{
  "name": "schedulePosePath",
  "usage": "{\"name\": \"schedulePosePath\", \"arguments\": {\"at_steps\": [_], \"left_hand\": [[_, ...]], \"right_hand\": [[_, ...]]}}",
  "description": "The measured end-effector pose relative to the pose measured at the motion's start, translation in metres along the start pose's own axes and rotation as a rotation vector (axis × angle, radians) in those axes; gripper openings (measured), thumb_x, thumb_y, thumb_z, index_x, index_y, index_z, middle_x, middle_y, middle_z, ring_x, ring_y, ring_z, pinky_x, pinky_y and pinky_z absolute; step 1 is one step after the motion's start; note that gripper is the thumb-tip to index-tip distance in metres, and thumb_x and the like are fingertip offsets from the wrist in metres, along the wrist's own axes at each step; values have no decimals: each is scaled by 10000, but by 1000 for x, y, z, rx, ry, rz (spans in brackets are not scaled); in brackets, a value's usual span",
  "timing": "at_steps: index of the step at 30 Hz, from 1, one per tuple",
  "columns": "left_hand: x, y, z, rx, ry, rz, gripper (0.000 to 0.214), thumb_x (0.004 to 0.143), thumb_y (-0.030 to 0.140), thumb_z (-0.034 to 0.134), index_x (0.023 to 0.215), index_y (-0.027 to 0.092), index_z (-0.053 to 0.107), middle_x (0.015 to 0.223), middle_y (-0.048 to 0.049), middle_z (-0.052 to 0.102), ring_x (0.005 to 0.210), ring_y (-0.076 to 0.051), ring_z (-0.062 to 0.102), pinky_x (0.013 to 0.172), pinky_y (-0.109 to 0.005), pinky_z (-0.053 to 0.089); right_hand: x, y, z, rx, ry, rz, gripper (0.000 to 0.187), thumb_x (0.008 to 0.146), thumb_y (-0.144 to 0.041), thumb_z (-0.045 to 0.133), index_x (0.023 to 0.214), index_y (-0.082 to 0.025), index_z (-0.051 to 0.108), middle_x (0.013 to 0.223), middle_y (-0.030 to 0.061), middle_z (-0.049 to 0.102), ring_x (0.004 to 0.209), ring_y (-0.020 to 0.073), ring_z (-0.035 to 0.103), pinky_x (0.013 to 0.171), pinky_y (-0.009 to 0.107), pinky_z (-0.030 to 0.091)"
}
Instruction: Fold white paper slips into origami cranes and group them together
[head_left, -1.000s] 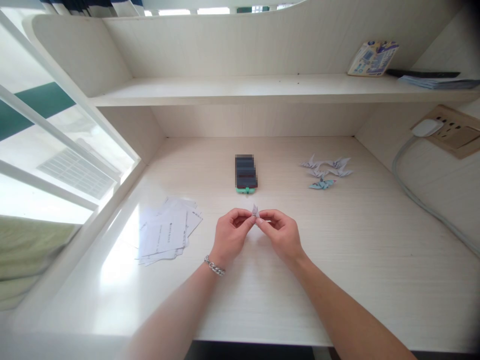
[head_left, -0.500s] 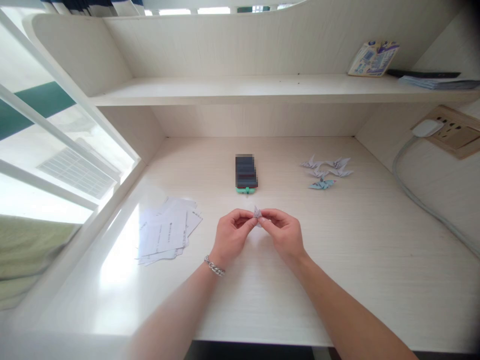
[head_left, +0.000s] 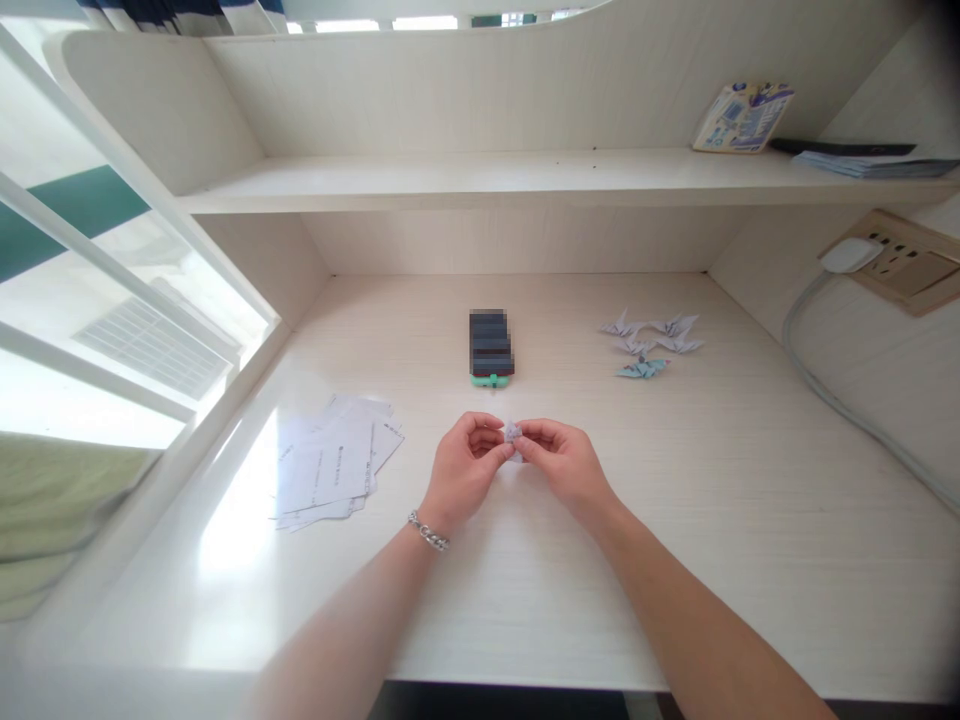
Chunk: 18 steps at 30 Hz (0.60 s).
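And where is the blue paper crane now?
In the head view, the blue paper crane sits on the desk, at right, in front of the white cranes.

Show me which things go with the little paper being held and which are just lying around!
Seem to belong:
small folded paper, in left hand and right hand
loose sheets
folded birds

Probably just there:
dark, blurred object
colourful packet
white plug

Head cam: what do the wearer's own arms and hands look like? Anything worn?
The left hand is ungloved, with a silver-coloured chain-link bracelet at the wrist. The right hand is ungloved too, with nothing visible at its wrist. No sleeves in view.
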<state>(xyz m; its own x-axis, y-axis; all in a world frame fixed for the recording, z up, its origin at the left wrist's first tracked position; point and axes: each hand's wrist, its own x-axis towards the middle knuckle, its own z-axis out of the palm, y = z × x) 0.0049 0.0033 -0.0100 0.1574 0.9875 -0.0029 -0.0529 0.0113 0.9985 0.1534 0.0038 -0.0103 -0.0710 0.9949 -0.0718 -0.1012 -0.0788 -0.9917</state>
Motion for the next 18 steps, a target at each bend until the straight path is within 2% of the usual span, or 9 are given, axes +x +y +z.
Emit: {"name": "schedulePosePath", "arguments": {"at_steps": [7,12,18], "left_hand": [[0,1,1,56,14,25,247,740,236,659,941,171,531,861,-53,629,828,-159,625,781,-324,517],[-1,3,0,62,32,45,236,727,259,677,906,169,551,855,-52,642,824,-166,632,780,-325,520],[-1,7,-2,98,-4,73,158,789,285,608,874,156,644,897,-77,676,838,-174,633,782,-314,515]], "right_hand": [[0,1,0,6,20,-3,178,687,-304,704,805,-172,693,826,67,695,784,197,625,711,321,500],[0,-1,0,54,-17,10,176,683,-282,712,825,-178,702,836,55,694,784,179,616,720,307,498],[1,0,0,155,40,63,163,683,-301,720,811,-200,708,798,23,676,731,146,600,664,278,512]]}}
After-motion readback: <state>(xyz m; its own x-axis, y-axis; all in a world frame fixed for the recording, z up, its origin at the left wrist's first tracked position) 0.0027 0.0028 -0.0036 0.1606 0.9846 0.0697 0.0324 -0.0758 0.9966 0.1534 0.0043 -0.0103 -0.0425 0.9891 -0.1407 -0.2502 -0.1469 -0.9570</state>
